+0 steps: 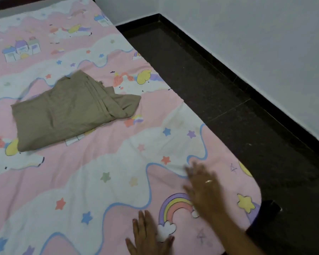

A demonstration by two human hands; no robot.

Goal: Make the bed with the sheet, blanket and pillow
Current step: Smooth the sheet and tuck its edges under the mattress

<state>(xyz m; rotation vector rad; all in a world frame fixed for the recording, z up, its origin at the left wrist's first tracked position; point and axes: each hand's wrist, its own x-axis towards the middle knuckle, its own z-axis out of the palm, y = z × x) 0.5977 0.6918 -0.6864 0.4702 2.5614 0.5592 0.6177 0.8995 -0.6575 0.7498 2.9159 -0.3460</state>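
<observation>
A pink and white sheet (103, 162) printed with unicorns, stars and rainbows is spread over the bed. A folded tan cloth (66, 111) lies on it left of the middle. My left hand (147, 236) rests flat on the sheet at the bottom edge, fingers spread. My right hand (204, 188), wearing a ring, is blurred and lies flat over the sheet near the bed's right corner, fingers apart. Neither hand holds anything. No pillow is in view.
Dark stone floor (228, 100) runs along the bed's right side, bordered by a white wall (265, 34) with a dark skirting. A dark bed-frame corner (271, 207) sticks out at the lower right.
</observation>
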